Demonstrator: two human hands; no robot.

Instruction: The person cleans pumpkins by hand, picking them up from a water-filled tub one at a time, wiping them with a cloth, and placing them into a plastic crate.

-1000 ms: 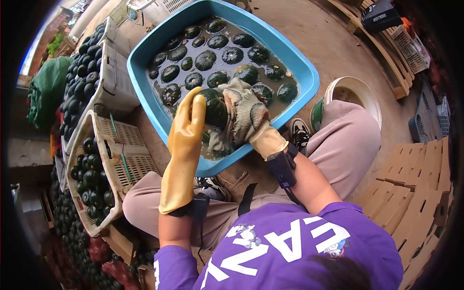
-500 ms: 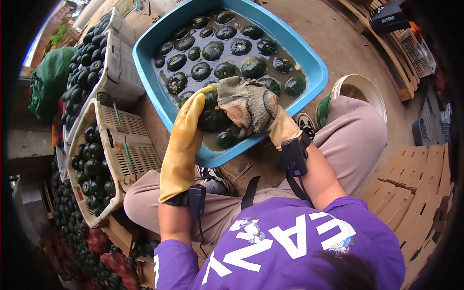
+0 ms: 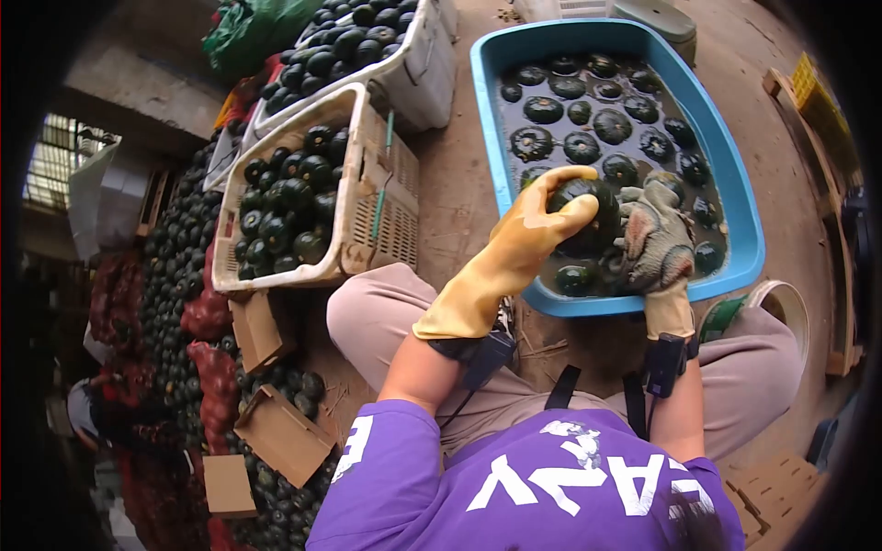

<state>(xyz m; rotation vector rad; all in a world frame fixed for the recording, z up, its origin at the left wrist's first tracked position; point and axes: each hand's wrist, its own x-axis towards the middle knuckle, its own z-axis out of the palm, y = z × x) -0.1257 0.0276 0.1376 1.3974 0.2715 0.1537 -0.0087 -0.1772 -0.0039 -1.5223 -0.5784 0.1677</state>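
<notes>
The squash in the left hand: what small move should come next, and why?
Perhaps carry the squash toward the slatted crate on the left. The gloved left hand grips it over the blue tub, the fabric-covered right hand is beside it, and the crate holds similar dark green squashes.

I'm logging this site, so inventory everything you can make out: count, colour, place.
Tub: 1, blue, right
Floating squash: many, green, in tub
Held squash: 1, green, above tub
Cloth: 1, grey, above tub
Crates: at least 2, off-white, left
Crated squash: many, green, in crates
Floor squash: many, green, left
Bags: several, red, left
Cardboard: several, brown, lower left
Sack: 1, green, top left
Bucket: 1, white, right
Pallet: 1, brown, right
Basket: 1, yellow, upper right
Wrist devices: 2, black, on wrists
Shirt: 1, purple, bottom
Left hand: 1, yellow-gloved, on held squash
Right hand: 1, yellow-cuffed, under cloth
</notes>
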